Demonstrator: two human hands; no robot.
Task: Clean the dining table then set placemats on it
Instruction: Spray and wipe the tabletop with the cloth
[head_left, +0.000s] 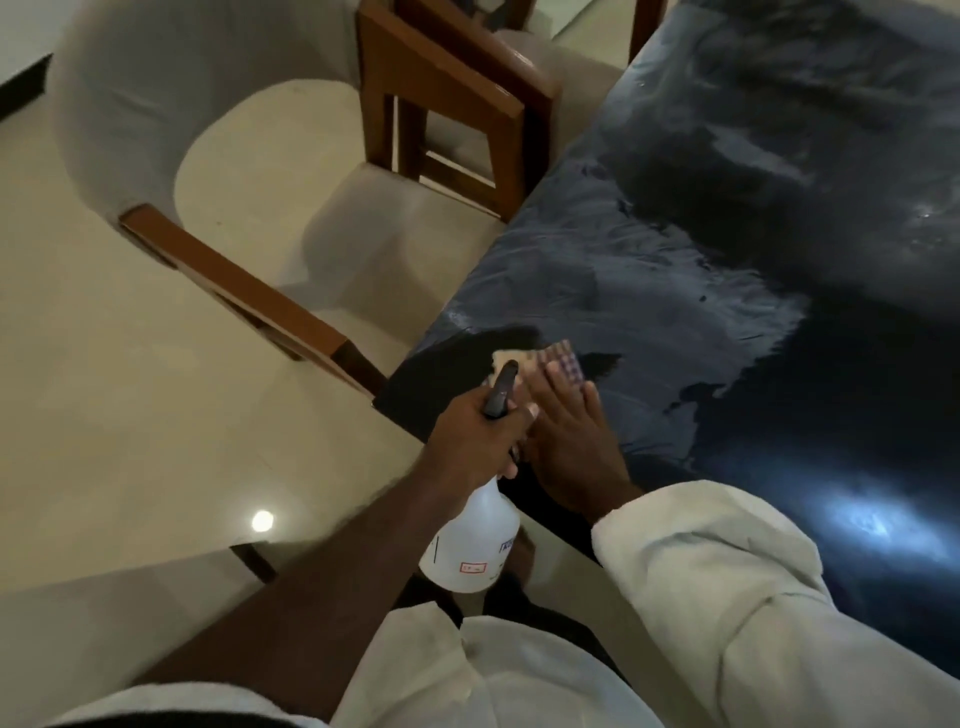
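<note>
The dining table (753, 249) has a glossy black top streaked with wet smears. Near its left corner lies a folded checked cloth (558, 361), and my right hand (569, 441) presses flat on it with straight fingers. My left hand (478, 436) grips the neck of a white spray bottle (470, 540) with a black trigger head (501, 389), held just off the table's corner beside the right hand. No placemats are in view.
A cushioned chair with wooden arms (249, 296) stands at the table's left side, and a second wooden chair (457, 104) is pushed in farther back. The floor (130, 441) is shiny cream tile. A ceiling light glares on the table at lower right.
</note>
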